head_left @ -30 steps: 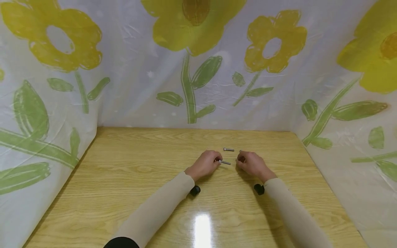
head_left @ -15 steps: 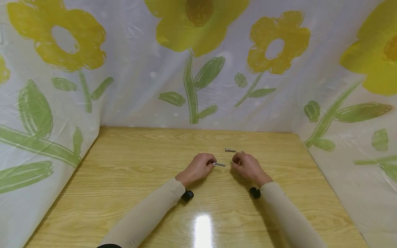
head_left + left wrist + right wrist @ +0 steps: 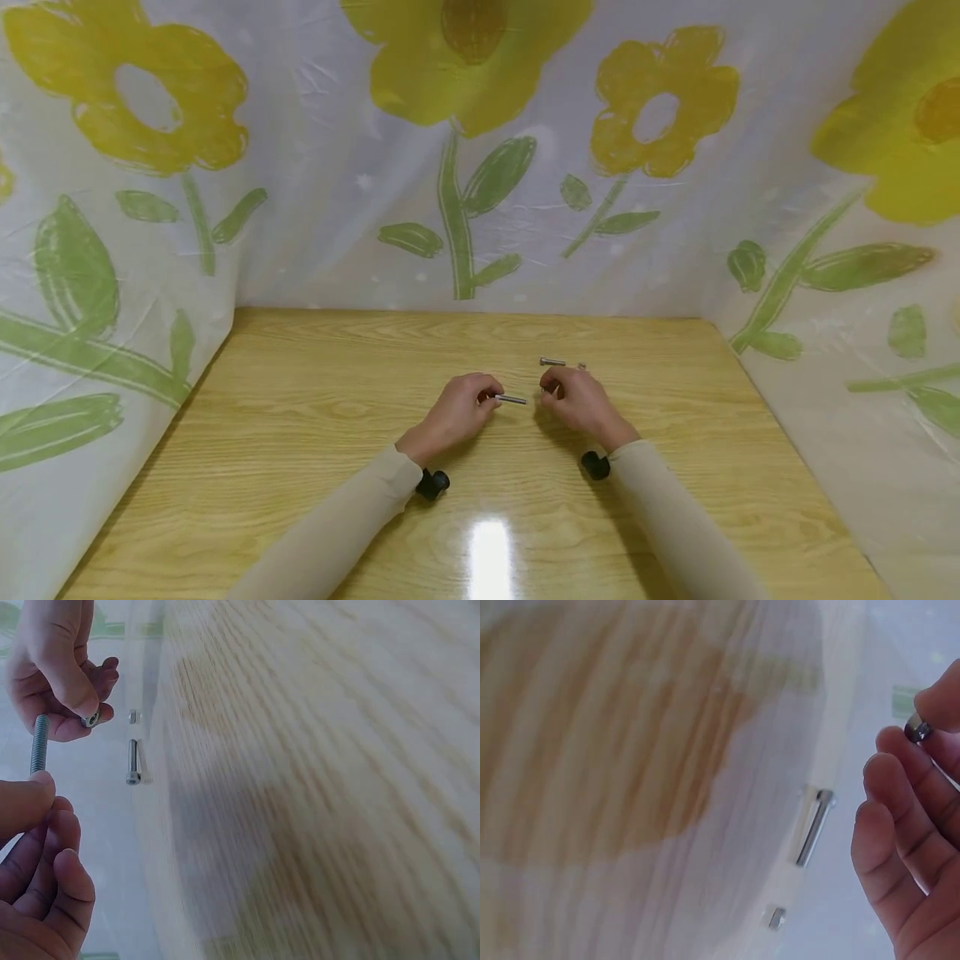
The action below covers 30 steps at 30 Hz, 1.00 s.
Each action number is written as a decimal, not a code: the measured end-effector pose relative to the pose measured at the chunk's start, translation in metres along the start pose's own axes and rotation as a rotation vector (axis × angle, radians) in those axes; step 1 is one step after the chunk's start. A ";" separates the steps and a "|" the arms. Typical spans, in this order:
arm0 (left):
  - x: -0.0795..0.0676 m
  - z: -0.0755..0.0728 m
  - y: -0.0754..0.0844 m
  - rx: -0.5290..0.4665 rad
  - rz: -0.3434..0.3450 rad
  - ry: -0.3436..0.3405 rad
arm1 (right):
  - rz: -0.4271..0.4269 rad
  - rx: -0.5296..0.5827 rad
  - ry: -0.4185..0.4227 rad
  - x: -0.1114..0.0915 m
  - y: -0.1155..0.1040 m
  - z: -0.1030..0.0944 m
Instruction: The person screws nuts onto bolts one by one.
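Observation:
My left hand (image 3: 459, 410) pinches a threaded metal bolt (image 3: 512, 400) between thumb and fingertips, its shank pointing toward the other hand. Just to the right, my right hand (image 3: 581, 404) holds a small metal nut (image 3: 916, 728) between thumb and index finger. A narrow gap separates the bolt's end from the right fingertips. In the left wrist view, the bolt's threads (image 3: 39, 746) stand out above the left thumb, and the nut's hole shows at the right fingertips. The bolt's head is hidden in the left fingers.
Behind the hands, a second bolt (image 3: 552, 362) with a socket head lies on the wooden table (image 3: 337, 375). A second nut (image 3: 582, 367) rests to its right. A flower-printed sheet (image 3: 322, 208) stands around the table's back and sides.
Both hands have shifted left and slightly nearer to me, with the bolt carried along in the left. More of the nut on the table now shows past the right hand.

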<state>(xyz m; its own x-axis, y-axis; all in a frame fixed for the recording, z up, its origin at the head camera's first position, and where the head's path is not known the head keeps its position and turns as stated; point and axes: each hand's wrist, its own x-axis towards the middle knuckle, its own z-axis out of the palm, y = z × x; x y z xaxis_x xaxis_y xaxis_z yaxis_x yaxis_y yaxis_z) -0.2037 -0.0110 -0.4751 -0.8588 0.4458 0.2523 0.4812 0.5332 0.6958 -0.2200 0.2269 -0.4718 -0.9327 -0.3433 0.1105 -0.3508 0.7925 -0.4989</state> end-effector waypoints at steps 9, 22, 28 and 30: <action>-0.014 -0.012 -0.007 -0.013 -0.009 0.075 | -0.052 0.040 0.015 0.002 -0.018 0.010; -0.024 -0.022 -0.004 -0.086 -0.004 0.153 | -0.116 0.084 0.068 -0.002 -0.032 0.015; -0.027 -0.024 -0.006 -0.104 0.003 0.176 | -0.146 0.103 0.084 -0.003 -0.036 0.015; -0.029 -0.025 -0.006 -0.107 0.001 0.182 | -0.157 0.113 0.093 -0.003 -0.037 0.016</action>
<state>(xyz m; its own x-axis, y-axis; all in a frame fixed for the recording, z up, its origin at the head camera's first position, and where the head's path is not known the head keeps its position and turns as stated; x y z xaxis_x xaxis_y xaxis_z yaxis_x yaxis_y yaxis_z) -0.1865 -0.0448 -0.4702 -0.8806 0.3038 0.3637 0.4690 0.4496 0.7602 -0.2027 0.1904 -0.4671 -0.8728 -0.4063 0.2705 -0.4858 0.6694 -0.5621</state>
